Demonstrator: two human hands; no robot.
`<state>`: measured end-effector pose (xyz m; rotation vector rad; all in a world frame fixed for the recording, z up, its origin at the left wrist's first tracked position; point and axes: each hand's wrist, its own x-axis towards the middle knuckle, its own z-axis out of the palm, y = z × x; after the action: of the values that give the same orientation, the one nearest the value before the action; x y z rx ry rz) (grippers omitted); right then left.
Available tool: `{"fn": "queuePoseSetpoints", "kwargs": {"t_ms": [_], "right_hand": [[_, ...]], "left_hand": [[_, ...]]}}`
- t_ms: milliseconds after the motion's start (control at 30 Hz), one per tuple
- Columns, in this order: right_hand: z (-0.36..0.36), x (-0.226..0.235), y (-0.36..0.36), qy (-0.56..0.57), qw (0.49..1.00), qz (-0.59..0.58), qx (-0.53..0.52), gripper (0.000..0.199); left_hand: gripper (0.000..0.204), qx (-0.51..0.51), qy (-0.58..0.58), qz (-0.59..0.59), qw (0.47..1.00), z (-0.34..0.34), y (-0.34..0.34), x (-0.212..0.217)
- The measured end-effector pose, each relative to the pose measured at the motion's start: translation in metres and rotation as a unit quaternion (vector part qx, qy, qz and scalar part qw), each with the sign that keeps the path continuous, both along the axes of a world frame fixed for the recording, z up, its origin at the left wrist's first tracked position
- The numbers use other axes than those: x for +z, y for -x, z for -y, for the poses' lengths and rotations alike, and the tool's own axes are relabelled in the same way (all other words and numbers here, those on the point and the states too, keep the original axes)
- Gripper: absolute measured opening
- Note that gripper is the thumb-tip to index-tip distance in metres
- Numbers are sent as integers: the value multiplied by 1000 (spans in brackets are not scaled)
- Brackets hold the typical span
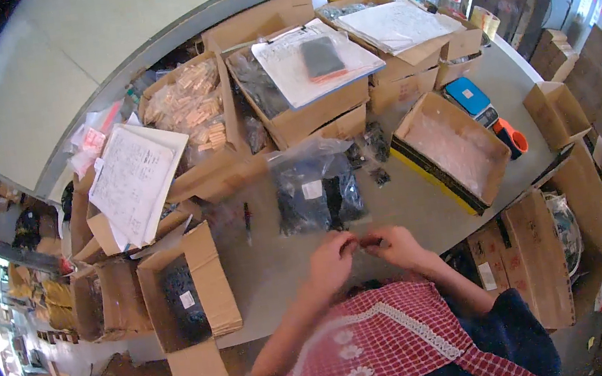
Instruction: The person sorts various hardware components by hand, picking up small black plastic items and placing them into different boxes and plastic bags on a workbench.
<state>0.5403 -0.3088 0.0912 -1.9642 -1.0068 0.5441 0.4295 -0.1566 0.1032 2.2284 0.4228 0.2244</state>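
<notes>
Close together at the near edge of the table are my left hand [332, 261] and my right hand [399, 248], fingertips almost meeting. Both are closed in a pinch; whatever lies between the fingers is too small or hidden to make out. Just beyond them a clear plastic bag [294, 208] of black pieces, with a white label, lies on the table [251, 270]. Dark pieces show at its near end, close to my left fingertips. Small bags of black parts [380, 176] sit to the right of the big bag. A dark pen [248, 221] lies to its left.
An open shallow carton [455, 148] with clear plastic inside stands at right, beside a blue scale [468, 96] and an orange tape roll [512, 139]. At left, an open carton [214, 275] holds a dark bag. Filled cartons [314, 114] carrying clipboards line the back.
</notes>
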Motion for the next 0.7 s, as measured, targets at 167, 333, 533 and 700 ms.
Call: {"fn": "queuePoseSetpoints", "kwargs": {"t_ms": [167, 333, 533, 700], "right_hand": [[2, -2, -3, 32, 997, -35, 65, 17], [3, -22, -5, 24, 996, -66, 52, 15], [1, -26, -1, -11, 992, -102, 77, 13], [-4, -2, 7, -21, 977, -190, 99, 15]], "left_hand": [[25, 4, -38, 0, 999, 2, 4, -7], [33, 77, -135, 47, 987, 8, 3, -6], [37, -11, -25, -146, 989, 6, 7, 23], [43, -52, 95, -166, 980, 2, 8, 23]]}}
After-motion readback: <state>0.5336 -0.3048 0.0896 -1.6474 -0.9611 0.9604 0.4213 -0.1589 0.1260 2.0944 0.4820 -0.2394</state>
